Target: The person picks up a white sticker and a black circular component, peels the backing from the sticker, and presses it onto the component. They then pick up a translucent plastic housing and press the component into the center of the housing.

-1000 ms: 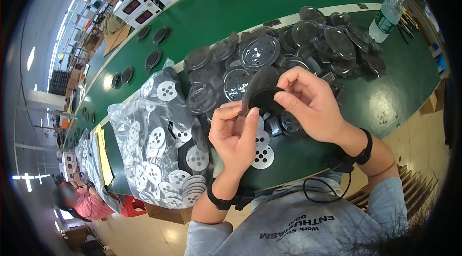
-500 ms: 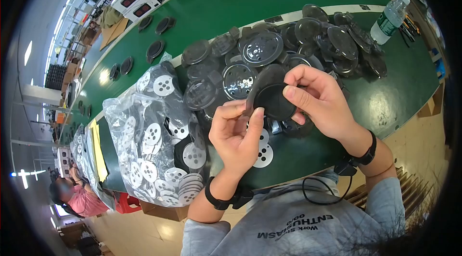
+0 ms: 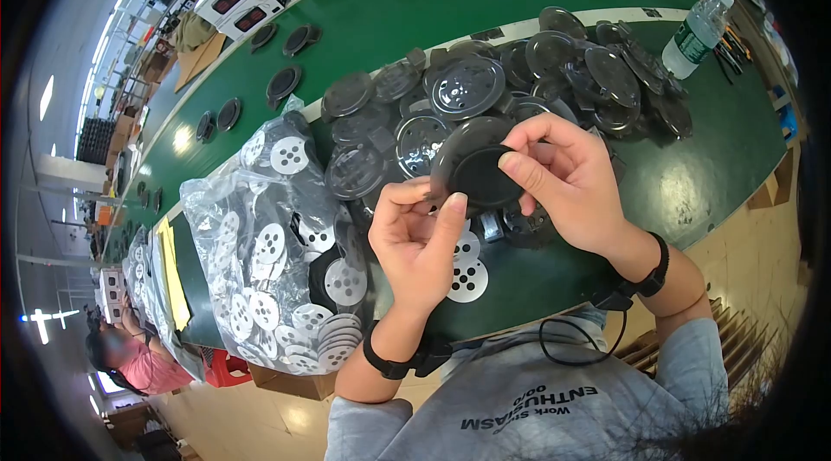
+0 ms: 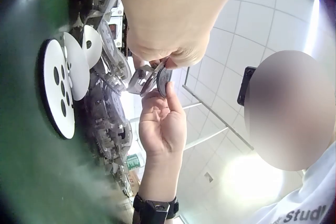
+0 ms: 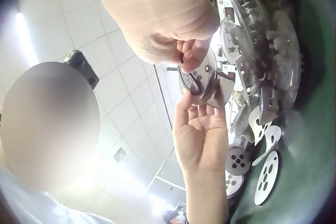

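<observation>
Above the table's near side, both hands hold a round, smoky translucent plastic cover (image 3: 474, 134) with a black round pad (image 3: 485, 177) against its face. My left hand (image 3: 414, 240) pinches the rim on the left between thumb and fingers. On the other side, my right hand (image 3: 567, 184) pinches the pad's upper right edge, thumb on top and fingers behind. The left wrist view shows the pad (image 4: 164, 81) edge-on beside the cover's clear moulded back (image 4: 140, 80). White discs (image 3: 468, 279) with several holes lie on the table below the hands.
A heap of similar smoky covers (image 3: 467, 87) spreads beyond the hands. To the left lies a clear plastic bag (image 3: 251, 193) of white holed discs. A water bottle (image 3: 698, 33) stands back right, and more dark round parts (image 3: 284, 83) sit on the green table (image 3: 381, 28).
The cover has tilted so its face and the black pad show more fully to the head view. Both hands keep their pinch; the right hand has shifted slightly.
</observation>
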A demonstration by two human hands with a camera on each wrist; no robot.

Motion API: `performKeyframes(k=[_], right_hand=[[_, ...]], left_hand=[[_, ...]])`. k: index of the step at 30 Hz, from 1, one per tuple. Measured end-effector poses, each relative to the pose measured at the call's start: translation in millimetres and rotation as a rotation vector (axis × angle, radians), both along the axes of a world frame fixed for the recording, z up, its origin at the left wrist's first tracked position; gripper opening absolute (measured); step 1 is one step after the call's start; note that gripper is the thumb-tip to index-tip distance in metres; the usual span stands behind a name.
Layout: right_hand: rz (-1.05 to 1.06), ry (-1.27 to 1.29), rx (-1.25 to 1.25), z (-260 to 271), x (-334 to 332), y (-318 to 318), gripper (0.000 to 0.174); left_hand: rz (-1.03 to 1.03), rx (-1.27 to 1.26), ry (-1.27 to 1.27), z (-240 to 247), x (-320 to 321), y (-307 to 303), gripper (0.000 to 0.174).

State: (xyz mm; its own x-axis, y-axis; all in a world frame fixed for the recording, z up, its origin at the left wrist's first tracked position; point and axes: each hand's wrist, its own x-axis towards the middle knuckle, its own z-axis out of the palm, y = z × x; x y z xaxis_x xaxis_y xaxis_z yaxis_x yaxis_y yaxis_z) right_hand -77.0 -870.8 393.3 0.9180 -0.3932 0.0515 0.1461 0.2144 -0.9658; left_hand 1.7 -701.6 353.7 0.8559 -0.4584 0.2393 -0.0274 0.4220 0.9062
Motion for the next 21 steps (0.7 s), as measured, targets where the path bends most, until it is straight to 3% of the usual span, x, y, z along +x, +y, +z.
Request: performKeyframes(k=[13, 21], right_hand=[[-0.114, -0.002, -0.16, -3.5, 2.2, 0.9, 0.012], [-0.27, -0.027, -0.533, -9.8, 1.4, -2.8, 0.028]], left_hand=[[-0.023, -0.008, -0.016, 0.4, -0.8, -0.1, 0.024], [-0.019, 0.017, 0.015, -0.8, 0.0, 1.2, 0.022]])
